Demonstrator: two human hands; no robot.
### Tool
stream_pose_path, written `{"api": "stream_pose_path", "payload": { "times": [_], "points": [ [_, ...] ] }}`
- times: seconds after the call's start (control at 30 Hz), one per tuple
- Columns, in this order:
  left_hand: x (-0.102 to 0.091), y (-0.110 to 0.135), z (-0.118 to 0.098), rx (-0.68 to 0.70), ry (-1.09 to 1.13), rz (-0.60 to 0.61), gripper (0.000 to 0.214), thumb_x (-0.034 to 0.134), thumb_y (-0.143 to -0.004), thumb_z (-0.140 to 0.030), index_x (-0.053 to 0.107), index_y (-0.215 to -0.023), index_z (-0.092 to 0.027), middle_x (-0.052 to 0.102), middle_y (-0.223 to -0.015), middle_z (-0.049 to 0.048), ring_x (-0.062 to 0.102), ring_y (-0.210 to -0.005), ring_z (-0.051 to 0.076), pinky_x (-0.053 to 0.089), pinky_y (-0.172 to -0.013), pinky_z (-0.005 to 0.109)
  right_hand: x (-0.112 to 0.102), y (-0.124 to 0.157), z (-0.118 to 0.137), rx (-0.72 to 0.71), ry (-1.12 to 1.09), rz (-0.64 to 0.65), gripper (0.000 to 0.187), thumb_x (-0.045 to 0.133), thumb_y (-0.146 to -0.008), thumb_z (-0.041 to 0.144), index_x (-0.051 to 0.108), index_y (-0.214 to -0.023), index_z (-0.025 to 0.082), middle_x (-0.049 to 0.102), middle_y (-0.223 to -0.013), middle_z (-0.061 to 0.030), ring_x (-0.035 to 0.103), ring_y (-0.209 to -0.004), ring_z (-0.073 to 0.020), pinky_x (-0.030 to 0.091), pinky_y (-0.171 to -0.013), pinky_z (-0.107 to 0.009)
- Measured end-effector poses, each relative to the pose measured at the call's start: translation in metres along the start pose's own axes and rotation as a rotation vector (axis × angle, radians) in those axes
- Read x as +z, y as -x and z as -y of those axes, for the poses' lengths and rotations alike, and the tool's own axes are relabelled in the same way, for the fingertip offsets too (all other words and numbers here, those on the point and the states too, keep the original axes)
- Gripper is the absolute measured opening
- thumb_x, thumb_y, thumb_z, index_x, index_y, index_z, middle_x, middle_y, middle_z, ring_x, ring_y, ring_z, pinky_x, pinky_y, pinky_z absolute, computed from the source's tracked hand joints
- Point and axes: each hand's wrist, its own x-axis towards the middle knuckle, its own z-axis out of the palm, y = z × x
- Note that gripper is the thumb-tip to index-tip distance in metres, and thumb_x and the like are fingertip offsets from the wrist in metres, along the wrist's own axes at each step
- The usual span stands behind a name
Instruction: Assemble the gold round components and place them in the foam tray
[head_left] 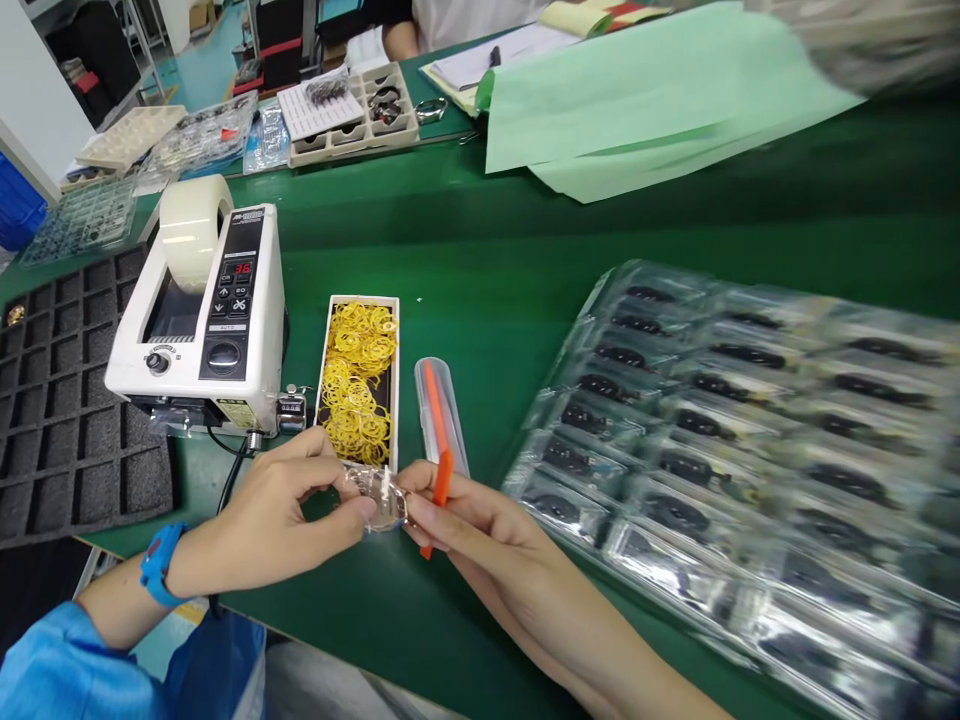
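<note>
My left hand (277,515), with a blue band at its wrist, pinches a small clear plastic-wrapped piece (384,500) between thumb and forefinger. On the piece's other side, the fingertips of my right hand (480,515) close on its edge. A thin orange tool (442,475) also runs between the fingers of my right hand; its exact kind is unclear. Just beyond the piece is an open box (397,400) of yellow rubber bands (358,385). Behind the orange tool lies a clear plastic case (454,430). What is inside the wrapping cannot be made out.
A white tape dispenser (262,290) with a tape roll stands left, beside a black foam tray (67,380). A large tray of bagged dark parts (701,425) covers the right. Green sheets (637,100) and a beige compartment tray (409,125) lie farther back. Another person's arm (401,40) shows there.
</note>
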Motion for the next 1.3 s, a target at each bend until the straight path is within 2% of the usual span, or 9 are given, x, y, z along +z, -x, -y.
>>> {"api": "stream_pose_path", "payload": {
  "times": [0.23, 0.37, 0.47, 0.53, 0.63, 0.77, 0.97, 1.13, 1.3],
  "points": [
    [0.006, 0.0, -0.001, 0.043, -0.074, -0.065, 0.017, 0.057, -0.084, -0.018, 0.056, -0.067, -0.017, 0.046, -0.071, -0.0019, 0.048, -0.064, 0.01, 0.038, -0.059, 0.023, 0.002, 0.0, 0.0, -0.031, 0.025, -0.008, 0.047, 0.067, -0.072, 0.068, 0.06, -0.069, 0.021, 0.046, -0.063, 0.0013, 0.039, -0.061, -0.015, 0.033, -0.058, -0.028],
    [0.011, 0.0, 0.001, 0.073, -0.286, -0.144, 0.017, 0.057, -0.083, -0.021, 0.053, -0.067, -0.018, 0.047, -0.073, -0.0011, 0.049, -0.062, 0.011, 0.039, -0.056, 0.024, 0.004, 0.0, 0.0, -0.094, 0.075, -0.046, 0.049, 0.064, -0.073, 0.07, 0.06, -0.072, 0.022, 0.047, -0.066, 0.0012, 0.041, -0.062, -0.015, 0.037, -0.059, -0.027],
    [0.005, 0.001, 0.003, 0.066, -0.43, -0.201, 0.025, 0.06, -0.084, -0.03, 0.05, -0.065, -0.018, 0.046, -0.068, -0.0023, 0.045, -0.055, 0.01, 0.034, -0.049, 0.024, 0.001, 0.0, 0.0, -0.141, 0.108, -0.084, 0.049, 0.063, -0.074, 0.071, 0.058, -0.071, 0.022, 0.048, -0.067, 0.0005, 0.044, -0.063, -0.0155, 0.038, -0.059, -0.027],
    [-0.003, 0.001, 0.002, 0.143, -0.394, -0.256, 0.029, 0.06, -0.087, -0.03, 0.049, -0.063, -0.018, 0.045, -0.063, -0.0034, 0.043, -0.053, 0.009, 0.033, -0.048, 0.024, -0.001, 0.0, -0.001, -0.171, 0.121, -0.096, 0.048, 0.061, -0.077, 0.07, 0.06, -0.071, 0.022, 0.048, -0.065, 0.0004, 0.044, -0.062, -0.0155, 0.037, -0.059, -0.027],
    [-0.009, 0.0, 0.001, 0.323, -0.214, -0.319, 0.019, 0.062, -0.087, -0.024, 0.059, -0.07, -0.017, 0.055, -0.071, 0.0003, 0.053, -0.064, 0.011, 0.045, -0.057, 0.024, -0.004, -0.001, -0.006, -0.179, 0.105, -0.068, 0.048, 0.06, -0.079, 0.068, 0.061, -0.071, 0.021, 0.046, -0.062, 0.0011, 0.042, -0.06, -0.0147, 0.036, -0.058, -0.027],
    [-0.003, -0.003, 0.006, 0.398, -0.121, -0.236, 0.008, 0.066, -0.085, -0.025, 0.072, -0.086, -0.02, 0.068, -0.106, 0.0111, 0.065, -0.099, 0.021, 0.053, -0.086, 0.037, 0.001, -0.002, -0.012, -0.138, 0.01, -0.027, 0.046, 0.064, -0.077, 0.066, 0.061, -0.072, 0.021, 0.044, -0.061, 0.0018, 0.038, -0.058, -0.0141, 0.036, -0.056, -0.027],
    [0.009, -0.004, 0.015, 0.377, -0.151, -0.136, 0.02, 0.073, -0.078, -0.033, 0.074, -0.095, -0.022, 0.065, -0.126, 0.0128, 0.059, -0.119, 0.028, 0.032, -0.111, 0.055, 0.011, 0.003, -0.011, -0.06, -0.179, -0.012, 0.043, 0.072, -0.074, 0.059, 0.055, -0.062, 0.021, 0.047, -0.065, 0.0003, 0.04, -0.06, -0.0136, 0.041, -0.058, -0.026],
    [0.011, -0.006, 0.015, 0.318, -0.15, -0.04, 0.034, 0.08, -0.068, -0.033, 0.069, -0.098, -0.023, 0.062, -0.131, 0.0125, 0.057, -0.122, 0.03, 0.027, -0.114, 0.057, 0.017, 0.002, -0.014, -0.054, -0.206, -0.011, 0.049, 0.074, -0.07, 0.059, 0.05, -0.053, 0.02, 0.051, -0.06, -0.0009, 0.046, -0.059, -0.0156, 0.046, -0.06, -0.03],
    [-0.004, 0.003, 0.017, 0.486, 0.007, 0.038, 0.033, 0.071, -0.079, -0.023, 0.064, -0.11, -0.016, 0.065, -0.126, 0.0171, 0.06, -0.12, 0.026, 0.043, -0.108, 0.043, 0.008, 0.003, -0.025, -0.021, -0.131, 0.049, 0.036, 0.072, -0.072, 0.057, 0.071, -0.085, 0.024, 0.064, -0.072, -0.0067, 0.057, -0.063, -0.0222, 0.049, -0.063, -0.037]
  ]
}}
